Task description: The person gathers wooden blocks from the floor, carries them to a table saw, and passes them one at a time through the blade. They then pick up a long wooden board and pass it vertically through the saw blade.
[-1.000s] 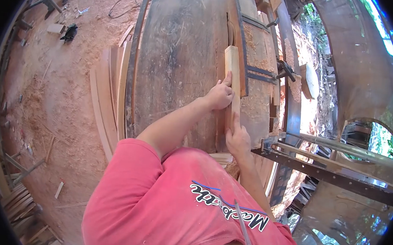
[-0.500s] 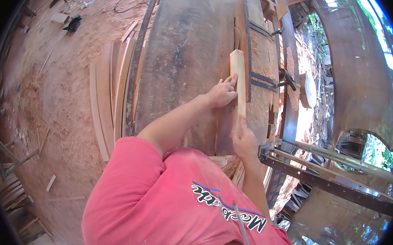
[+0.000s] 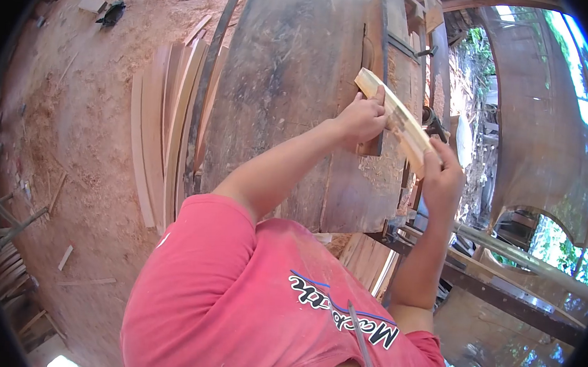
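Observation:
A pale wooden piece [image 3: 397, 116] is held up at a slant above the right side of the wide worktable [image 3: 282, 67]. My left hand [image 3: 365, 118] grips its upper end, with a finger along its face. Fingers of my right hand [image 3: 443, 172] are closed on its lower right end. Beneath and behind the piece stands a long dark fence [image 3: 377, 46] on the table, with a slot beside it. A dark metal clamp [image 3: 434, 122] sits just right of the piece.
Long curved boards [image 3: 153, 133] lean against the table's left edge. A metal rail [image 3: 491, 289] juts out at the lower right. Wood pieces [image 3: 364, 256] lie below the table's near edge. Sawdust covers the ground [image 3: 72, 141] at the left.
The wooden piece has gone from lying lengthwise along the fence to slanting, its near end swung up and right. My right hand has moved right and up with it; my left hand has shifted slightly up.

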A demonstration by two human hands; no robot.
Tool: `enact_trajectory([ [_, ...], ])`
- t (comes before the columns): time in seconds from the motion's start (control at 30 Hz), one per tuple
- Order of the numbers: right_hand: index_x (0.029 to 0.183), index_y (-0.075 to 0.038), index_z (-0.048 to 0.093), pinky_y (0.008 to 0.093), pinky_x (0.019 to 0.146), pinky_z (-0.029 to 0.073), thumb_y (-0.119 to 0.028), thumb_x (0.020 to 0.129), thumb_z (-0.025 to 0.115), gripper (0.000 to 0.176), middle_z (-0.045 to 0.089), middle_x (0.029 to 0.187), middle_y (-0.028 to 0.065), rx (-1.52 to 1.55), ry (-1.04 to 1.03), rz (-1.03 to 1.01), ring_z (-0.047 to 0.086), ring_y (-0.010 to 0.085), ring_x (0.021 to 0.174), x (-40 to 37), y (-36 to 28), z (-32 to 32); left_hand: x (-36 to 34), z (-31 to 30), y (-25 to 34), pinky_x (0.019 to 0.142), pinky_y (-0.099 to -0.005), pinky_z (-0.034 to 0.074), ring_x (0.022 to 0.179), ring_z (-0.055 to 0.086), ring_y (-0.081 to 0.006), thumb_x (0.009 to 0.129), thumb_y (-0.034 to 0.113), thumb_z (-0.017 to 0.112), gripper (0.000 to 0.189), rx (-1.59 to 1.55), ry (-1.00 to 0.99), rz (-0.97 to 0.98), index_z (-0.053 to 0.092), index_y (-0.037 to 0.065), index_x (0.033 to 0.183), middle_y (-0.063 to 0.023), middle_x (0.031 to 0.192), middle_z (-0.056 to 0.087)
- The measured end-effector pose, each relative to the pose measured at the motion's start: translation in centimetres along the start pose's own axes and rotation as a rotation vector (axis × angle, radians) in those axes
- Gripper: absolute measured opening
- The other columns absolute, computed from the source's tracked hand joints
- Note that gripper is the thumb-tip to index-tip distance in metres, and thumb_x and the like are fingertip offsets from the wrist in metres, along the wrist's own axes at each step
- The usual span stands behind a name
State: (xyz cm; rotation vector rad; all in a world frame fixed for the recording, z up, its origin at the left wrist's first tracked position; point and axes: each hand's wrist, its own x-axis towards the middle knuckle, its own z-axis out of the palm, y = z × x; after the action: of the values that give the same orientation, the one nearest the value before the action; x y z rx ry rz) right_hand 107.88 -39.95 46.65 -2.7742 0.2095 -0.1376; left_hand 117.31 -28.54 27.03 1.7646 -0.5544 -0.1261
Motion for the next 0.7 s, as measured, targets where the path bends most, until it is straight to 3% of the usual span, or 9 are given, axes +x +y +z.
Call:
enact_trajectory([
  [0.07,0.113,0.0,0.07,0.034,0.074,0.051,-0.026,0.09,0.059,0.037,0.071,0.089,0.0178,-0.031,0.069,-0.031,0.066,0.0217,0.078,1.9,-0.2,-0.5,0.5,-0.1,0.6,0.119,-0.0533,0.013,0.138,0.037,-0.0408,0.091,0.023,0.043,0.038,-0.034,0.026,-0.036,0.067,-0.005,0.085,-0.0311,0.152,0.027],
  [0.23,0.098,0.001,0.072,0.0367,0.072,0.048,-0.036,0.09,0.055,0.041,0.066,0.074,0.0164,-0.128,0.045,0.01,0.062,0.0219,0.07,6.5,-2.8,-2.3,2.6,-0.1,0.8,0.118,-0.0527,0.016,0.14,0.033,-0.0427,0.089,0.023,0.042,0.042,-0.053,0.115,-0.055,0.069,-0.008,0.096,-0.0384,0.151,0.022],
  [0.47,0.094,0.001,0.072,0.0359,0.072,0.047,-0.036,0.086,0.058,0.04,0.065,0.073,0.014,-0.101,-0.018,-0.096,0.062,0.0219,0.071,13.6,-2.4,-3.2,5.0,-0.1,0.2,0.117,-0.0548,0.019,0.14,0.033,-0.0425,0.087,0.022,0.041,0.043,-0.06,0.118,-0.108,0.068,-0.007,0.102,-0.0386,0.151,0.021],
  [0.53,0.093,0.003,0.071,0.0351,0.073,0.047,-0.035,0.085,0.059,0.041,0.066,0.074,0.0138,-0.121,0.004,-0.11,0.062,0.0206,0.073,14.6,-3.1,-3.1,5.4,-0.2,0.1,0.118,-0.0516,0.02,0.137,0.036,-0.0469,0.086,0.026,0.042,0.061,-0.065,0.133,-0.132,0.051,-0.021,0.124,-0.0377,0.151,0.023],
  [0.7,0.091,0.007,0.069,0.0333,0.075,0.046,-0.035,0.084,0.06,0.044,0.067,0.078,0.014,-0.096,-0.074,-0.16,0.062,0.0194,0.077,17.8,-3.0,-3.3,6.2,-0.5,-0.3,0.118,-0.0499,0.021,0.136,0.037,-0.0457,0.087,0.027,0.042,0.063,-0.068,0.108,-0.155,0.048,-0.02,0.129,-0.0364,0.152,0.023],
])
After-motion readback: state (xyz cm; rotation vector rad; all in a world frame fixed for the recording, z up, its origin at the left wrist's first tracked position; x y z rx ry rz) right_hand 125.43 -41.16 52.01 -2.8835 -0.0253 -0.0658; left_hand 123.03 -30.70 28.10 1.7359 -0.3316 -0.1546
